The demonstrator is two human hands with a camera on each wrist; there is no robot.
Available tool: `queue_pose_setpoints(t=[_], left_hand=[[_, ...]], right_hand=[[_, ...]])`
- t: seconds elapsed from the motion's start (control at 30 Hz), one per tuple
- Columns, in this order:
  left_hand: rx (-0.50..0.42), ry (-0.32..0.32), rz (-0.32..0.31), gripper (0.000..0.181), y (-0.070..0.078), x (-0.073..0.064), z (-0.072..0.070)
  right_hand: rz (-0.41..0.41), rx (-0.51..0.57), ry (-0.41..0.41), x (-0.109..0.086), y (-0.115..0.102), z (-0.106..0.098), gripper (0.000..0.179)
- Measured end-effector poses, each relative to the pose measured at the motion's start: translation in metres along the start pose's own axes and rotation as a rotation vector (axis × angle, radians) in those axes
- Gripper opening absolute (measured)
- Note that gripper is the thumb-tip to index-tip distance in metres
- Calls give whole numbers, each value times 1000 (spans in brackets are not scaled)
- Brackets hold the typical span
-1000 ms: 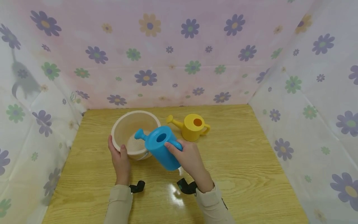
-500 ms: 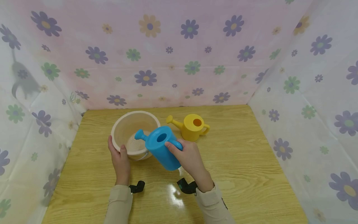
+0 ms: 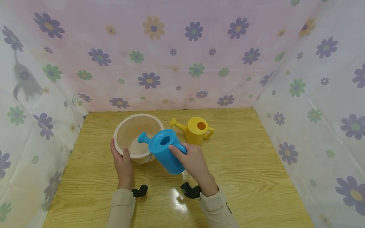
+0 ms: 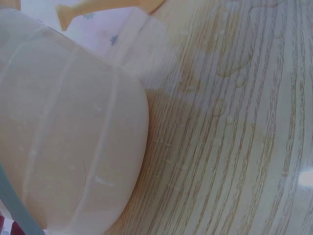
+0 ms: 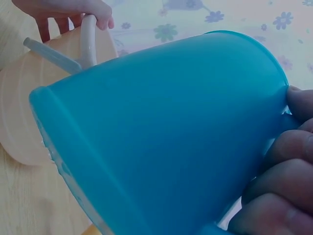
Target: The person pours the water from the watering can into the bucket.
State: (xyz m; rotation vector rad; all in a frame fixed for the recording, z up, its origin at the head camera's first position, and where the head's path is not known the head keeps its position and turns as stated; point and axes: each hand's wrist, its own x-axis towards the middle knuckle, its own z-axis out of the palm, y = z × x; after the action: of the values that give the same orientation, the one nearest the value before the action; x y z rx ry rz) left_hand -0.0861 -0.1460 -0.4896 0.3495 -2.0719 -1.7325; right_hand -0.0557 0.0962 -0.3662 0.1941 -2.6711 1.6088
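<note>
My left hand [image 3: 123, 167] holds the near left side of a beige bucket [image 3: 126, 131], its thumb over the rim. The fingers along the bucket's outer wall partly show in the right wrist view. A blue watering can [image 3: 166, 155] is gripped at its handle by my right hand [image 3: 195, 161]. The can is tilted left, and its spout head [image 3: 142, 137] is over the bucket's opening. Water drops cling to the can's base in the right wrist view. Close up in the left wrist view is the bucket's outer wall [image 4: 73, 127].
A yellow watering can [image 3: 195, 134] stands behind the blue one, spout towards the bucket. Water drops [image 4: 219, 106] lie on the wood-grain table [image 3: 242, 177]. Flower-patterned cloth [image 3: 196, 69] rises at the back and both sides. A black wrist mount [image 3: 190, 190] sits by each wrist.
Both hands, the bucket and the blue watering can keep almost the same places. The bucket's floor looked speckled earlier and appears smoother now.
</note>
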Motion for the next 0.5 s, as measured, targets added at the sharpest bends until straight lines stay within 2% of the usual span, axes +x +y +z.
queue_pose_setpoints(t=[0.37, 0.5], left_hand=[[11, 6, 14, 56, 1, 1, 1], [13, 5, -2, 56, 1, 1, 0]], right_hand=[[-2, 8, 3, 1, 0, 0, 47], [9, 21, -5, 0, 0, 0, 48]])
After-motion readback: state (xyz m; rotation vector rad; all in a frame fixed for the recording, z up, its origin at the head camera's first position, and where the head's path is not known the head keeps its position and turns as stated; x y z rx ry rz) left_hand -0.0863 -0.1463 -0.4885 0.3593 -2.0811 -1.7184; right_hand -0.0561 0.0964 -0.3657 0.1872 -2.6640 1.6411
